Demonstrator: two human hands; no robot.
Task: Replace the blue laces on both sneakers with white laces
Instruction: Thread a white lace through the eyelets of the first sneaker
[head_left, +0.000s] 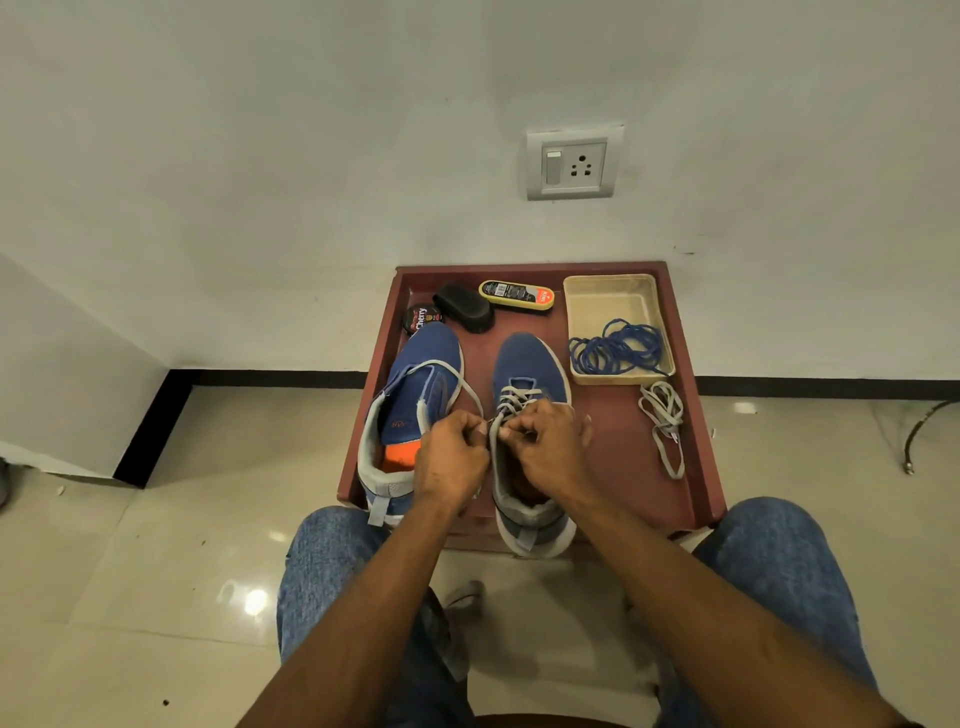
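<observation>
Two blue knit sneakers on a dark red tray (696, 441), toes to the wall. Right sneaker (524, 374): white flat lace (514, 397) crossed through the lower eyelets. Left hand (451, 457) has fingers curled, pinching one lace end; right hand (545, 447) likewise curled, pinching the lace at the upper eyelets. Hands cover the tongue and top eyelets. Left sneaker (415, 384): no lacing, tongue flopped, orange insole showing; one lace end from the right sneaker trails across its vamp. Beige rectangular box (582, 304) at the tray's far right holds the coiled blue round laces (618, 348). One spare white lace (665, 426) lies bunched just near of the box. Far left: round polish tin (418, 318), black brush (462, 306), yellow sponge (517, 295). Grey wall socket (571, 162) above. Glossy tile floor (156, 571); denim knees either side.
</observation>
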